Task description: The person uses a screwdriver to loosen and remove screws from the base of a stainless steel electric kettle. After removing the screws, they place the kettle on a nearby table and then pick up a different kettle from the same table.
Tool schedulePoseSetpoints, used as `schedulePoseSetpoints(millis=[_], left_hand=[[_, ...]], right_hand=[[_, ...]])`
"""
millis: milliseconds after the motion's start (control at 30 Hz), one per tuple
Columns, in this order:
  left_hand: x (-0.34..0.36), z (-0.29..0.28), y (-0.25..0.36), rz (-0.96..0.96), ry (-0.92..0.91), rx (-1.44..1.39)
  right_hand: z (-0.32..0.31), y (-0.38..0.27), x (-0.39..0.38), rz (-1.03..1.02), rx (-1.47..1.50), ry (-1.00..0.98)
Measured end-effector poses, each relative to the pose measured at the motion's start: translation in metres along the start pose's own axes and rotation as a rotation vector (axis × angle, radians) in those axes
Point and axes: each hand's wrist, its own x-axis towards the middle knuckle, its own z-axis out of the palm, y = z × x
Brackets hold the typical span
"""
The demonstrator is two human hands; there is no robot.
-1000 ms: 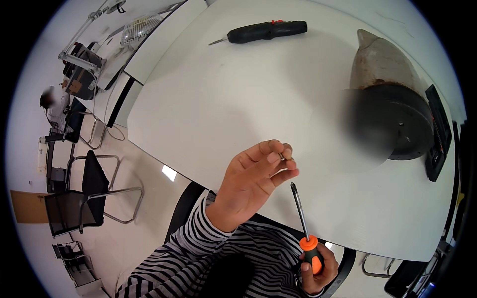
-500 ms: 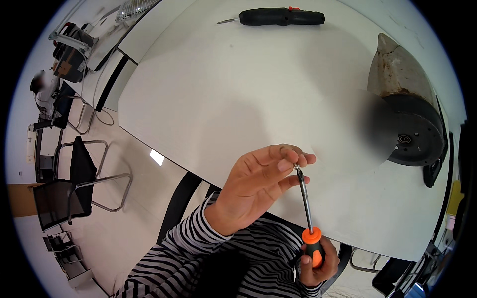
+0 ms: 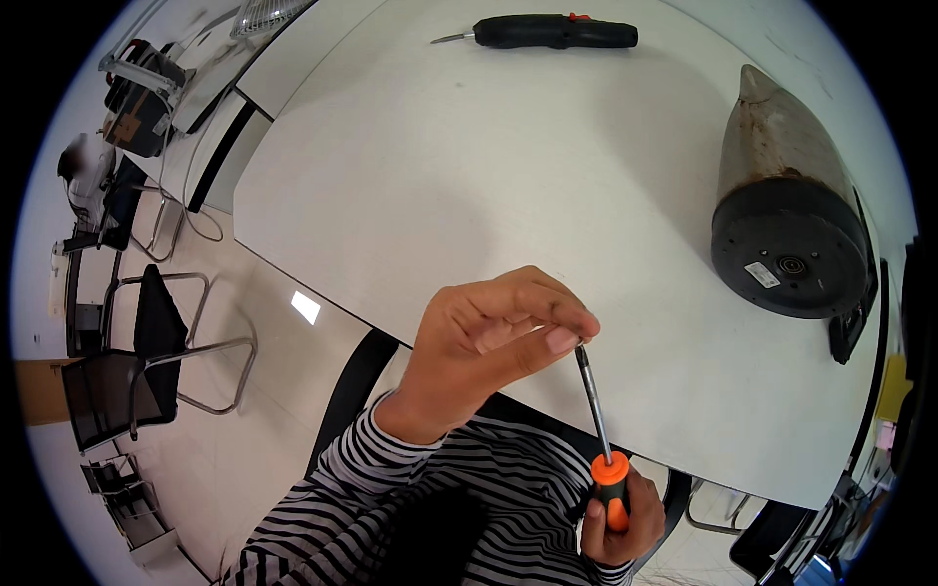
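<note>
Fingertips of my left hand (image 3: 493,347) pinch a small metal piece, mostly hidden, at the tip of a screwdriver (image 3: 593,400); it looks like a screw, but is too small to be sure. My right hand (image 3: 640,518) grips that screwdriver by its orange and black handle, with the shaft pointing up. Beyond them on the white table (image 3: 449,176), a black cordless screwdriver (image 3: 552,32) lies at the back. At the right, a stained metal electric kettle (image 3: 782,146) lies on its side, its black base facing me.
Behind the kettle is a dark flat object (image 3: 842,337). To the left are black chairs (image 3: 161,313), a side desk with a lamp arm (image 3: 137,80) and equipment, a white wire-caged fan (image 3: 256,18), and a blurred person (image 3: 88,176) at the far left.
The screwdriver tip, apart from my left fingertips at first, now meets them. My left fingers have curled over it, hiding more of the small piece. The view has shifted slightly.
</note>
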Motion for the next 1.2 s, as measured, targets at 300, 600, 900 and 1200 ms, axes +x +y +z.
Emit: schedulePoseSetpoints(millis=[300, 600, 900, 1200], left_hand=[[0.006, 0.008, 0.002, -0.143, -0.059, 0.03], [0.024, 0.018, -0.012, 0.058, -0.077, -0.033], [0.071, 0.052, 0.018, 0.489, -0.254, 1.245], [0.13, 0.098, -0.007, 0.846, -0.2, 1.396]], right_hand=[[-0.007, -0.005, -0.005, 0.328, 0.62, -0.022], [-0.026, 0.011, 0.011, 0.252, 0.543, 0.036], [-0.061, 0.034, 0.003, 0.405, 0.051, 0.495], [-0.064, 0.051, 0.018, 0.408, -0.02, 0.469]])
